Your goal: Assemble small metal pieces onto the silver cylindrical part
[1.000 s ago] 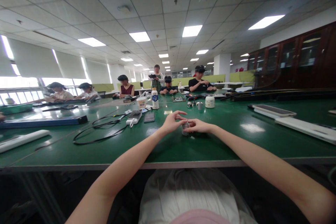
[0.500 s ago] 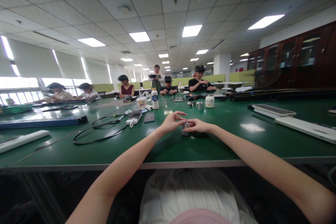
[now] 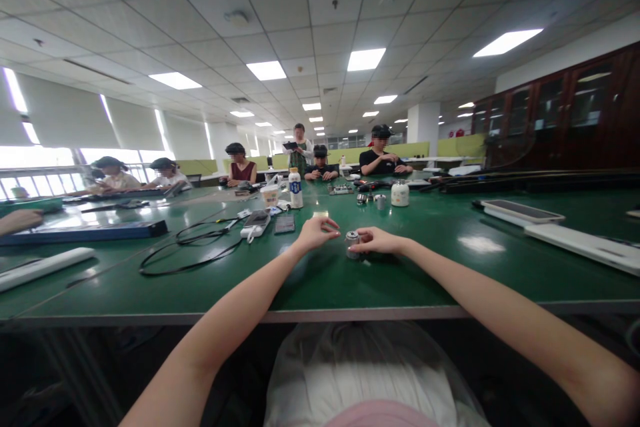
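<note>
Near the centre of the frame, the left hand [image 3: 315,233] had drawn leftward off the silver cylinder [image 3: 351,240], whose top its fingers had covered half a second earlier; its curved fingers and thumb stood apart, with nothing between them. The right hand [image 3: 383,240] kept its place, thumb and fingers clamped on the cylinder's right side. The cylinder, short, smooth-walled and apparently metal, stood on the glossy green tabletop [image 3: 320,290], its long axis upright and its round, dark-marked top, now exposed, facing the ceiling. At the left edge, another person's hand [image 3: 23,220] had come further into the frame. Beyond, above centre, a tall white bottle [image 3: 295,192] with a blue label stood upright; to its right stood a small grey metal cup [image 3: 381,202] and a squat, rounded cream jar [image 3: 400,194].
</note>
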`<state>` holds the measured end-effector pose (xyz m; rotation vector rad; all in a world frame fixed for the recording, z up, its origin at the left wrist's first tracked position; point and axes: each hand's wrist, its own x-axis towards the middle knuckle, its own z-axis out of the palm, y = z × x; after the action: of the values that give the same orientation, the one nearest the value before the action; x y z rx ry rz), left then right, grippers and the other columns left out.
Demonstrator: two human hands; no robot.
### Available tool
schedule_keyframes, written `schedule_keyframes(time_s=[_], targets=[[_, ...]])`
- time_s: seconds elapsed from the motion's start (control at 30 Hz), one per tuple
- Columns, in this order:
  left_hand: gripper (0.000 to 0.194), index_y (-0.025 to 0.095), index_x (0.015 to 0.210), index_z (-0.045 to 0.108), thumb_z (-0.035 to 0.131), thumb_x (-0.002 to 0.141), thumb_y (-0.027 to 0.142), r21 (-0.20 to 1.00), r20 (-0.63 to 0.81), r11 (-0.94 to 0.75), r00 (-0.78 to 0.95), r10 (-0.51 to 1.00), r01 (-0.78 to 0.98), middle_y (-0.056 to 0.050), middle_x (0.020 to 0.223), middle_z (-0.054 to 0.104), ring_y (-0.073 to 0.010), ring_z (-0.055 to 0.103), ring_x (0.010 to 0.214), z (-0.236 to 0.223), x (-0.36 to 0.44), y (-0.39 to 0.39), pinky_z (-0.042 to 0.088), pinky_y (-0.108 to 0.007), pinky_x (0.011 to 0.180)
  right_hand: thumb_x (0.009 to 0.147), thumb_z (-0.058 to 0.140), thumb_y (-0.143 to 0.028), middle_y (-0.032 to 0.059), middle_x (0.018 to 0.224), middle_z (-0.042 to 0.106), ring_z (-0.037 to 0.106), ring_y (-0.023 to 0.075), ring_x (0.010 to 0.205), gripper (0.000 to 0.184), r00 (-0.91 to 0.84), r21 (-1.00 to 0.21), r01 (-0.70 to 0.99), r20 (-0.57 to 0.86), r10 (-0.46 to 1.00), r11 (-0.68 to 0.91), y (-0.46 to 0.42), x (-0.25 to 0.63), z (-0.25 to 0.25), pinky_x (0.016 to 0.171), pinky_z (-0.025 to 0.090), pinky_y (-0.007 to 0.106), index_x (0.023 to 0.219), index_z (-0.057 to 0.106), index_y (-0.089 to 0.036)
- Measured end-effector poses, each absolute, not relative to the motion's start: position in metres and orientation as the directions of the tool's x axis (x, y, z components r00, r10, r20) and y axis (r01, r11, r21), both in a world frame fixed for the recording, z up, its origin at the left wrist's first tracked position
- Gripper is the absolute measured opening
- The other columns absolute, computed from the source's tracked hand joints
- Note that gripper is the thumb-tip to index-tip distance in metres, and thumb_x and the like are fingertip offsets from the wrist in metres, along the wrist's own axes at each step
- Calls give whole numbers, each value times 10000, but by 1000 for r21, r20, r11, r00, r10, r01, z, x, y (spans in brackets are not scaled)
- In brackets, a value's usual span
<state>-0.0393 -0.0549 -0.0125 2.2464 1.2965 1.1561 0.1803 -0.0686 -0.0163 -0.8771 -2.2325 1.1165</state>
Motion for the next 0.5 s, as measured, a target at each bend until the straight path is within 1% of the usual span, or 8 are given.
schedule_keyframes(time_s=[0.07, 0.13, 0.23, 0.3, 0.37, 0.43, 0.5], targets=[[285, 161, 869, 690, 744, 619, 285, 621, 381, -471, 283, 880, 627, -52, 737, 723, -214, 681, 755, -19, -47, -50, 516, -286, 706, 634, 723, -491, -2, 714, 586, 505, 107, 644, 490, -675, -828, 324, 137, 725, 458, -70, 180, -15, 573, 368, 220, 947, 590, -138], [317, 156, 875, 693, 762, 587, 268, 650, 309, -416, 279, 909, 636, -56, 750, 725, -214, 682, 749, -25, -51, -46, 524, -283, 683, 639, 722, -484, -2, 719, 585, 503, 107, 649, 489, -677, -827, 323, 137, 723, 459, -71, 180, -15, 570, 366, 218, 959, 588, -139], [307, 158, 844, 699, 775, 565, 259, 661, 295, -399, 269, 917, 635, -57, 742, 724, -214, 684, 745, -29, -51, -43, 529, -287, 687, 643, 723, -476, -2, 720, 580, 499, 106, 651, 482, -674, -826, 326, 137, 726, 459, -71, 180, -15, 566, 363, 216, 957, 584, -138], [282, 158, 816, 701, 777, 562, 253, 646, 326, -413, 256, 910, 642, -56, 707, 719, -220, 684, 726, -28, -48, -44, 530, -299, 689, 645, 722, -475, 1, 728, 582, 501, 108, 658, 477, -674, -827, 326, 136, 726, 458, -70, 181, -16, 572, 365, 217, 952, 582, -137], [264, 154, 808, 698, 774, 577, 257, 629, 417, -464, 233, 879, 624, -60, 688, 713, -222, 683, 715, -24, -44, -48, 528, -309, 696, 645, 721, -476, 5, 740, 587, 505, 109, 665, 479, -675, -830, 323, 134, 725, 454, -69, 181, -17, 581, 366, 219, 953, 582, -138], [264, 149, 840, 685, 752, 622, 283, 618, 543, -565, 222, 810, 547, -70, 722, 714, -216, 682, 729, -17, -37, -55, 525, -307, 707, 641, 721, -483, 0, 726, 584, 498, 106, 651, 492, -674, -831, 324, 132, 727, 451, -68, 180, -17, 577, 360, 219, 965, 583, -140], [290, 143, 907, 661, 715, 679, 314, 621, 632, -668, 244, 736, 410, -86, 794, 716, -205, 681, 760, -10, -29, -63, 527, -293, 705, 636, 720, -493, -15, 686, 567, 480, 99, 619, 508, -669, -828, 331, 132, 731, 453, -68, 180, -17, 562, 349, 217, 976, 585, -140]])
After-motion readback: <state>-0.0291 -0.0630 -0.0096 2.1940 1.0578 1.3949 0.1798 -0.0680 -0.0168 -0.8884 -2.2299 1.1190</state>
